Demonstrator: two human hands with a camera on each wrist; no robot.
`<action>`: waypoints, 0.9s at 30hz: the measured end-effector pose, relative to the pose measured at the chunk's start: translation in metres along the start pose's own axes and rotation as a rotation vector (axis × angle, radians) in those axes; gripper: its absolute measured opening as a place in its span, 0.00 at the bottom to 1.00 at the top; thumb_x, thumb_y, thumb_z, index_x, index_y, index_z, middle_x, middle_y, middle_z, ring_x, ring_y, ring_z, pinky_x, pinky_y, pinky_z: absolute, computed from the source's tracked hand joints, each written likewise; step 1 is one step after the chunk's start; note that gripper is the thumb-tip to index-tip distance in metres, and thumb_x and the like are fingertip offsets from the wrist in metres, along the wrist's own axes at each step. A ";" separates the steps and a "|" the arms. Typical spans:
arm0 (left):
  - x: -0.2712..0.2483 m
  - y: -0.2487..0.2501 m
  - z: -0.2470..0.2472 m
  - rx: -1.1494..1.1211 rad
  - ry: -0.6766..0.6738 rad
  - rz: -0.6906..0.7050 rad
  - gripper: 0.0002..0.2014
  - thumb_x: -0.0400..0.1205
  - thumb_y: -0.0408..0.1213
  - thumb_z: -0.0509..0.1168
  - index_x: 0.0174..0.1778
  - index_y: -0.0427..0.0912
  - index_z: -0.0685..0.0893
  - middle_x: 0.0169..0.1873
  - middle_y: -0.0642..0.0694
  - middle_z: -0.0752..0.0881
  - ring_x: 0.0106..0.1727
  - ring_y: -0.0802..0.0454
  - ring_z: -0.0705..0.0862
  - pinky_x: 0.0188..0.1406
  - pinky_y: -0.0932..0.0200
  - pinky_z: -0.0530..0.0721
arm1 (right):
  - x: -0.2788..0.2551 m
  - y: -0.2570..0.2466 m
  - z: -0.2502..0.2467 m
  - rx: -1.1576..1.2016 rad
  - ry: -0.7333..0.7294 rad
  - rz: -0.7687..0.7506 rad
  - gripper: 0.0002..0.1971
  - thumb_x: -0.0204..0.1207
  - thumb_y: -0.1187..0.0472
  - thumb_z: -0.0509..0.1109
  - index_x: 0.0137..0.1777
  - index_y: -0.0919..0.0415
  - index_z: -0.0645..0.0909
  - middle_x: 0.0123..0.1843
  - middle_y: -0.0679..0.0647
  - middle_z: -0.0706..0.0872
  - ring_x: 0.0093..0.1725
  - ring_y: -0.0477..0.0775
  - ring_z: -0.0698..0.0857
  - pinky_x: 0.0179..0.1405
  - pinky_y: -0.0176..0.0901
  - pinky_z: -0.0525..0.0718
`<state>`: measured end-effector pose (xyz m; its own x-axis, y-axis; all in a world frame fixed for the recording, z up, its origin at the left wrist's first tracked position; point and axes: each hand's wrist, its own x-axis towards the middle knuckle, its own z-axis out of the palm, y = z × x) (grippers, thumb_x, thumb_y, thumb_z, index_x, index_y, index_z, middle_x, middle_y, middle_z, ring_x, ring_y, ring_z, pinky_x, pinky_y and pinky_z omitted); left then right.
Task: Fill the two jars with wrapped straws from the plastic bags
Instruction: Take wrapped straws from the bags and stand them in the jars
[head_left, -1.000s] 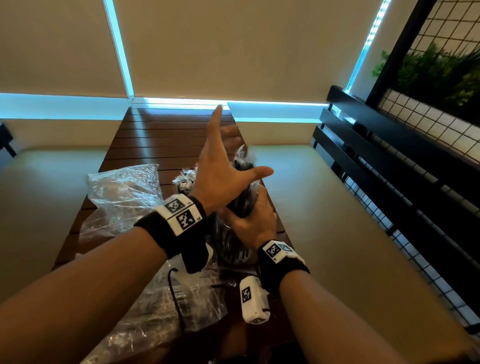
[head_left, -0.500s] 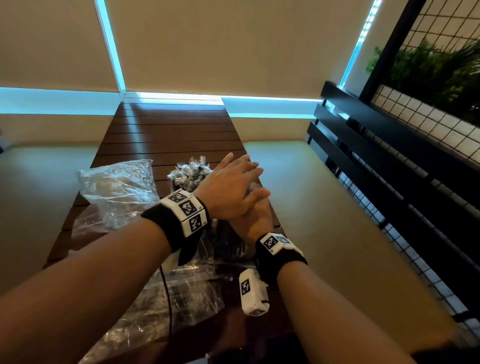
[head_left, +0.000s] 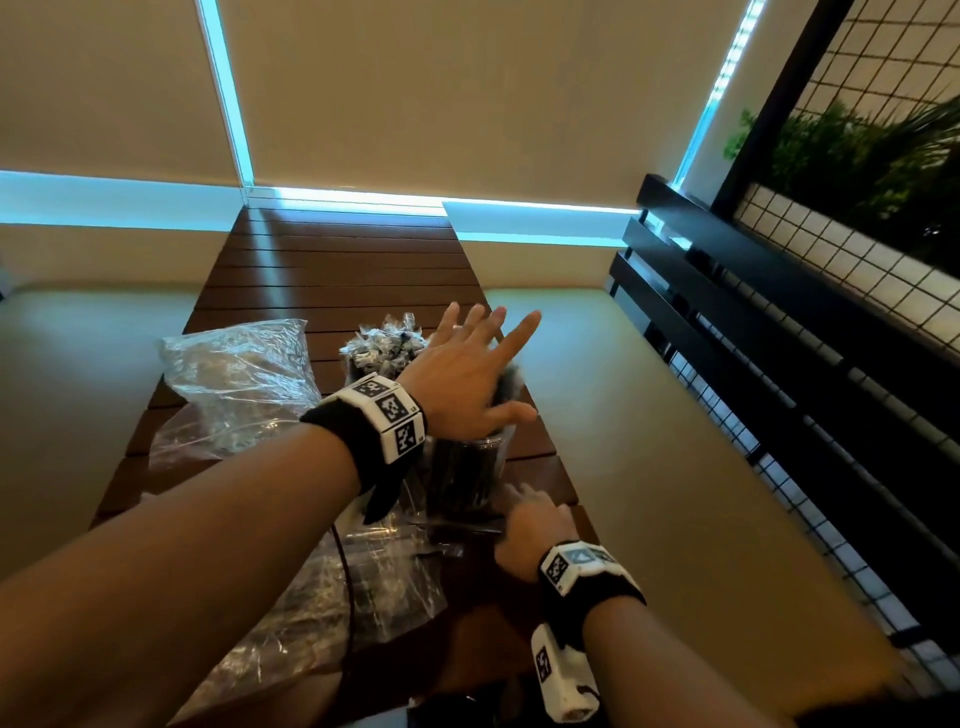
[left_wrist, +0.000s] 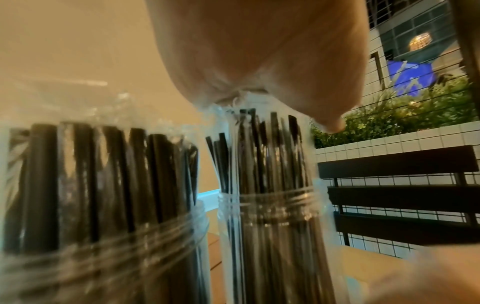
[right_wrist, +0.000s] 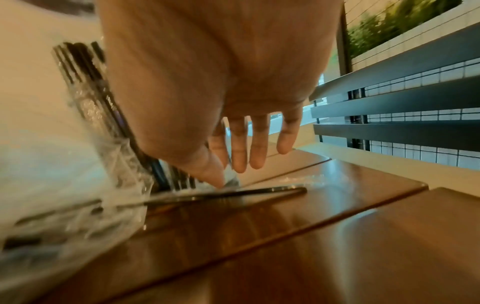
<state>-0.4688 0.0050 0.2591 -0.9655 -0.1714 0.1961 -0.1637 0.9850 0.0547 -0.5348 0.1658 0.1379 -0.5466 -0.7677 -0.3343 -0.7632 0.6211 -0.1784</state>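
Two clear screw-top jars stand upright just beside each other on my slatted table (head_left: 332, 270), both crammed with black wrapped straws. The near jar (head_left: 464, 475) has its straws (left_wrist: 262, 148) poking well above the threaded rim, and the far jar (left_wrist: 103, 236) has a crinkly tuft of wrapper ends (head_left: 387, 343) sticking out on top. A few loose straws (right_wrist: 221, 196) lie flat by the near jar's base. One crumpled plastic bag (head_left: 244, 374) sits puffed up on the left, another bag (head_left: 332, 608) lies flatter closer to me.
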 end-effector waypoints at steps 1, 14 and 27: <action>-0.002 0.003 -0.006 -0.009 0.057 0.014 0.54 0.75 0.77 0.52 0.85 0.51 0.31 0.87 0.37 0.45 0.87 0.35 0.45 0.83 0.30 0.39 | 0.000 -0.001 0.007 -0.048 -0.040 -0.002 0.27 0.73 0.56 0.70 0.73 0.52 0.69 0.70 0.55 0.75 0.72 0.63 0.73 0.70 0.64 0.71; -0.132 -0.039 -0.014 -0.107 0.209 -0.087 0.05 0.77 0.44 0.62 0.38 0.49 0.77 0.28 0.56 0.77 0.25 0.57 0.75 0.26 0.58 0.75 | -0.012 -0.042 -0.002 0.023 0.082 -0.270 0.17 0.76 0.56 0.63 0.64 0.56 0.77 0.63 0.56 0.78 0.58 0.67 0.84 0.54 0.56 0.85; -0.246 -0.095 0.064 -0.195 -0.680 -0.585 0.84 0.52 0.58 0.87 0.71 0.64 0.13 0.85 0.40 0.32 0.87 0.38 0.41 0.82 0.32 0.59 | 0.005 -0.139 0.009 -0.252 -0.119 -0.539 0.31 0.66 0.34 0.73 0.68 0.42 0.75 0.63 0.49 0.86 0.60 0.59 0.86 0.58 0.50 0.86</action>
<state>-0.2289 -0.0455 0.1428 -0.6610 -0.5315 -0.5297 -0.6862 0.7138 0.1401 -0.4286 0.0768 0.1531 -0.0294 -0.9318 -0.3619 -0.9880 0.0821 -0.1312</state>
